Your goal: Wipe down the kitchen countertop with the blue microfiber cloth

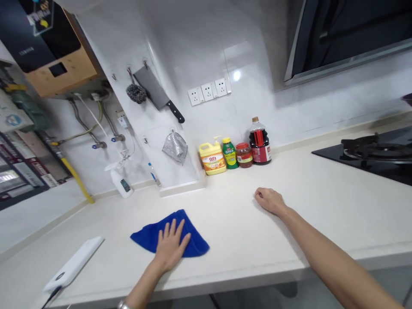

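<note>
My left hand (170,246) lies flat with fingers spread on a blue cloth (151,236), pressing it against the pale countertop (231,223). The cloth is spread in a rough triangle, one edge folded over near the hand. Farther right, my right hand (269,201) is curled into a loose fist just at the countertop, and I see nothing in it. Beyond that fist, by the wall, stand a yellow jug of dish soap (213,159), a green bottle with a yellow cap (229,153), a red-lidded jar (243,155) and a large dark sauce bottle (260,143).
A white spray bottle (120,182) stands at the back left, and a long white device (74,264) with a cable lies front left. A cleaver (156,88), a scrubber (136,93) and a silvery cloth (175,147) hang on the wall. A black gas stove (380,154) is at right.
</note>
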Available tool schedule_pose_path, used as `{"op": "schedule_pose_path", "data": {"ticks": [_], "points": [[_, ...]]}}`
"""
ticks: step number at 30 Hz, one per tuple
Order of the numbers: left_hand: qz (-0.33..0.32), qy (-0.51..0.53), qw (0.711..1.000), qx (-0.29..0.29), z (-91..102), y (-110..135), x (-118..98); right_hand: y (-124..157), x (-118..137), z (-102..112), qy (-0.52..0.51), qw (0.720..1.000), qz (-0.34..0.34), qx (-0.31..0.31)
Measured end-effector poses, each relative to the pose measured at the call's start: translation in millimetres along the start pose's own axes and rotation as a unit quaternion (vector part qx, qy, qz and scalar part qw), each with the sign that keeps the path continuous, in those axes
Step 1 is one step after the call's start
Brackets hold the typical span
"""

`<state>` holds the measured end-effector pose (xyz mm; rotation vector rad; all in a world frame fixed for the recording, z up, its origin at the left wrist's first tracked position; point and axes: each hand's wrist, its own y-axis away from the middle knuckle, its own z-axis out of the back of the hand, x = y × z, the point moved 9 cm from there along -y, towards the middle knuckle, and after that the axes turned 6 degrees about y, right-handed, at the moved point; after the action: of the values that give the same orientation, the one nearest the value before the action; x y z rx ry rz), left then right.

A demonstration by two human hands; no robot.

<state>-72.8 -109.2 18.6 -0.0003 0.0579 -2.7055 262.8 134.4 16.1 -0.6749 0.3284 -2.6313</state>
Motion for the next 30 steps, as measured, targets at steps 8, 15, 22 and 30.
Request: {"op": "schedule_pose_path", "data": {"ticks": [8,15,22,30], "points": [[-0.191,0.087,0.977,0.041,-3.8,57,-115,0,-6,-3,-0.017,1.0,0.024,0.005],[-0.241,0.133,0.959,0.067,11.3,38,-67,2,-13,-7,-0.055,0.997,0.057,-0.003],[-0.106,0.153,0.982,0.031,10.8,-33,35,4,-18,-11,-0.058,0.996,0.067,0.001],[-0.065,0.133,0.989,0.007,3.8,-89,131,2,-26,-13,-0.046,0.998,0.036,0.006]]}}
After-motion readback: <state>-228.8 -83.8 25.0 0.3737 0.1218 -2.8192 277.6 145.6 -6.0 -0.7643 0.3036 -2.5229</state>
